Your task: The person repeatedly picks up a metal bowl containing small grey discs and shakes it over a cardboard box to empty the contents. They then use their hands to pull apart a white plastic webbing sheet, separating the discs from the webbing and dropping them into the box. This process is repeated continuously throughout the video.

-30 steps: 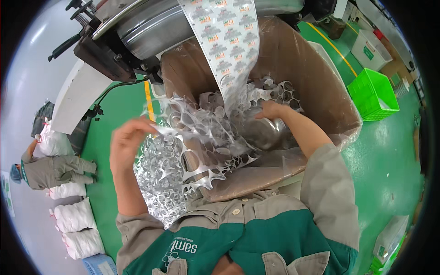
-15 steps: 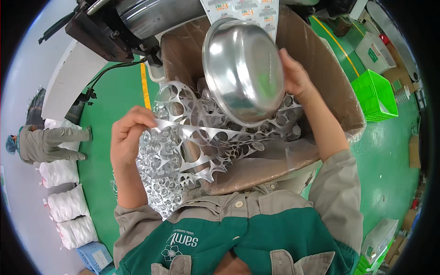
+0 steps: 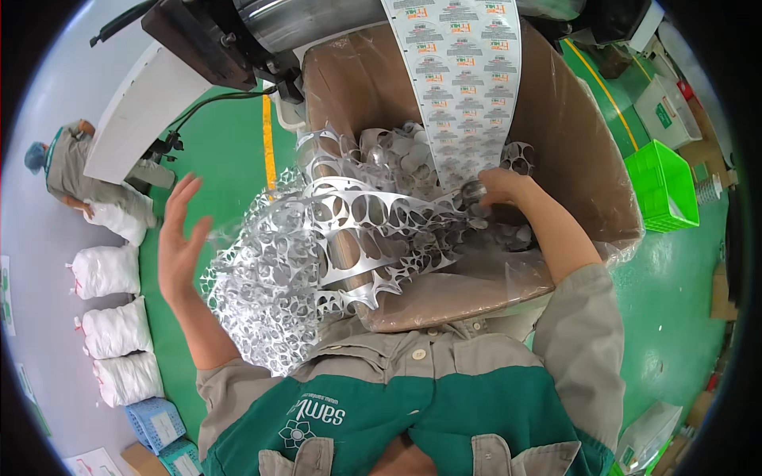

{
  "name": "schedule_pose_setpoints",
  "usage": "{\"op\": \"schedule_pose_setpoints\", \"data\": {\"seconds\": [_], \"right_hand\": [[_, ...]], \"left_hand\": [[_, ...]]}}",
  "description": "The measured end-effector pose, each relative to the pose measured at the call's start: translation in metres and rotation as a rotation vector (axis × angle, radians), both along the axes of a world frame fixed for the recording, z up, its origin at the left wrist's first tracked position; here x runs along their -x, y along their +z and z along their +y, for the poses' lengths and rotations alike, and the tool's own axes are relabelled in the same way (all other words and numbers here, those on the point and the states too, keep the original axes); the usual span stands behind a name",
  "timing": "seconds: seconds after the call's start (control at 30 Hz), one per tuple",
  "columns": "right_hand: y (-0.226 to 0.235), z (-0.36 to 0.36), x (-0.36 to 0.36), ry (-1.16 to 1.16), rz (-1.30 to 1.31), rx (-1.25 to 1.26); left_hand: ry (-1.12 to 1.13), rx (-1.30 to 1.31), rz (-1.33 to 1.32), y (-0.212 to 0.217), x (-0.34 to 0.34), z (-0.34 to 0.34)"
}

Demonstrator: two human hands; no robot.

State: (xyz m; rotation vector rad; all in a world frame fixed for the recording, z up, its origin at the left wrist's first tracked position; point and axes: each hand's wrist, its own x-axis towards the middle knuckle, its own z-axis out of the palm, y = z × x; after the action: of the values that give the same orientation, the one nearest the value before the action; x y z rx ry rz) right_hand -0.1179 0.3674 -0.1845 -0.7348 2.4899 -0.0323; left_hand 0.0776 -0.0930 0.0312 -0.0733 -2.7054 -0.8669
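Observation:
My left hand [image 3: 181, 246] is raised at the left with its fingers spread, holding nothing, beside a heap of silvery foil scrap [image 3: 266, 289] punched full of round holes. That scrap drapes over the near left rim of a large brown carton [image 3: 567, 151] lined with clear plastic. Inside the carton, my right hand [image 3: 504, 189] reaches down with curled fingers at a small shiny piece, partly hidden, whose kind I cannot make out. A long printed white strip [image 3: 467, 91] hangs into the carton just above that hand. Pale round discs [image 3: 413, 152] lie within. The metal bowl does not show.
Above the carton is a machine with a metal roller [image 3: 305, 20] and a dark bracket [image 3: 194, 40]. A bright green crate [image 3: 663, 186] stands on the floor to the right. At far left a person [image 3: 83, 170] bends over white sacks [image 3: 107, 271].
The metal bowl has gone from view as my right hand moved down into the carton. My left hand has let go of the foil scrap and moved left. The distant person has bent over.

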Motion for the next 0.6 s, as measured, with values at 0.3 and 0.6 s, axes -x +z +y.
{"op": "schedule_pose_setpoints", "data": {"seconds": [0.3, 0.6], "right_hand": [[0.151, 0.007, 0.014, -0.401, -0.530, 1.502], [-0.052, 0.061, 0.040, -0.681, 0.203, 0.243]], "left_hand": [[-0.657, 0.559, -0.250, -0.080, 0.072, 0.134], [-0.570, 0.488, -0.198, -0.092, 0.083, 0.144]]}}
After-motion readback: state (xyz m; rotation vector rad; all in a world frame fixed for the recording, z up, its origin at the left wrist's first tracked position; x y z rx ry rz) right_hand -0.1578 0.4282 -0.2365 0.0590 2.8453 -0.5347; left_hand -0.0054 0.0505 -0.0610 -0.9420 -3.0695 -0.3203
